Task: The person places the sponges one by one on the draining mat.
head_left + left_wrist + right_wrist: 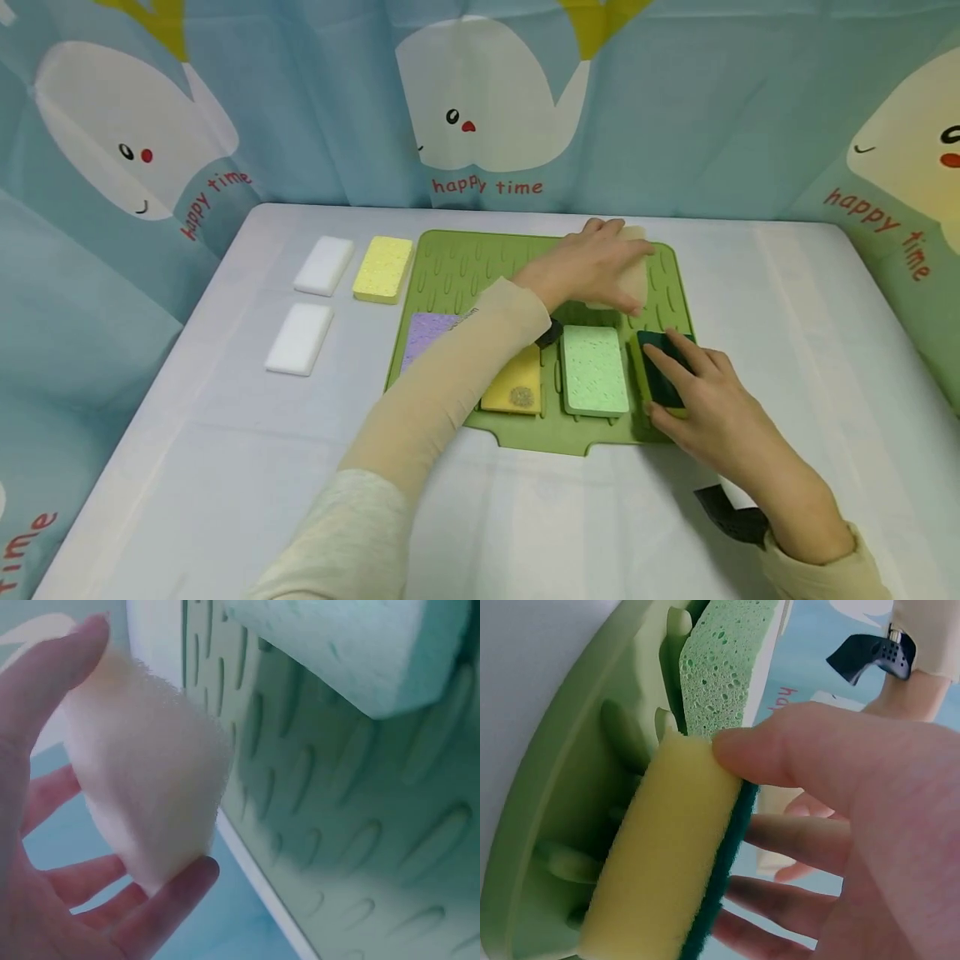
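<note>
My left hand grips a cream sponge over the back right of the green ridged mat; its thumb and fingertips are on the sponge's edges. At the mat's front right corner, my right hand holds a yellow sponge with a dark green scouring face. The right thumb presses the yellow side while the fingers lie along the green face. Left of it on the mat lies a pale green sponge. A darker yellow sponge and a purple sponge are partly hidden by my left forearm.
Left of the mat, a light yellow sponge and two white sponges, one farther back and one nearer, lie on the white tabletop. A blue curtain with whale prints hangs behind the table. My left forearm crosses the mat.
</note>
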Motion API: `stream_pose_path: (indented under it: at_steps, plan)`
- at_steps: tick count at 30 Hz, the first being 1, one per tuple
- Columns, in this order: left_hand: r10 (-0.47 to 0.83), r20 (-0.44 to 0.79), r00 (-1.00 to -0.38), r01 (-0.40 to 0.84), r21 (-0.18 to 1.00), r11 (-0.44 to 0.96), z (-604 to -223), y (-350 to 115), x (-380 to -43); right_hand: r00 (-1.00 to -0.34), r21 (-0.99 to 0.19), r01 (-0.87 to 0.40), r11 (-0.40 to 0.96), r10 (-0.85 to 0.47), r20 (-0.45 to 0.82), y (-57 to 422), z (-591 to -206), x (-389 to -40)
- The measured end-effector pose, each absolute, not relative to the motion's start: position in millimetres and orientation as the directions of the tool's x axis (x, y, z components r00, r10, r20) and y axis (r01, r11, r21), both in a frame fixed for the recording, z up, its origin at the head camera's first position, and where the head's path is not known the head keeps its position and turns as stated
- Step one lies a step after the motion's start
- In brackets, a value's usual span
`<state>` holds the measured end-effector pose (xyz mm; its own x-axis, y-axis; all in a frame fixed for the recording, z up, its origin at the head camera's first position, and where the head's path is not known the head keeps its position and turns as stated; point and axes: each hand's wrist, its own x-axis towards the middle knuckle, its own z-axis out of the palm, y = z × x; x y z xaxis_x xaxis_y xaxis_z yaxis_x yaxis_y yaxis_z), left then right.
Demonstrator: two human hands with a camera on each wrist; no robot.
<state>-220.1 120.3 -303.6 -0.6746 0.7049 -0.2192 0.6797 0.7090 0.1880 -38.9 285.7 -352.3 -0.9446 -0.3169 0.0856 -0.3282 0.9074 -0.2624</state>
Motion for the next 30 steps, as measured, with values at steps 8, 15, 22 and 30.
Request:
stream_pose_path:
  at_steps: [8,15,22,30]
  plan:
    - [0.692,-0.235,-0.683,0.668,0.183,0.721,-307.7,133.6,-219.9,-0.948,-0.284,-0.314,0.906,-0.317,0.039,286.1,-351.4,-38.8]
    - [0.661,-0.263,-0.702,0.641,0.171,0.749,-314.9,148.6,-220.5,-0.923,-0.304,-0.382,0.873,-0.375,0.084,289.9,-357.0,-39.9]
    - [0.648,-0.257,-0.717,0.638,0.135,0.758,-318.5,159.5,-218.7,-0.913,-0.297,-0.408,0.864,-0.392,0.114,290.5,-359.4,-41.0]
    - [0.642,-0.253,-0.724,0.633,0.127,0.764,-326.0,163.4,-217.7,-0.912,-0.29,-0.402,0.868,-0.407,0.044,291.6,-358.0,-41.3]
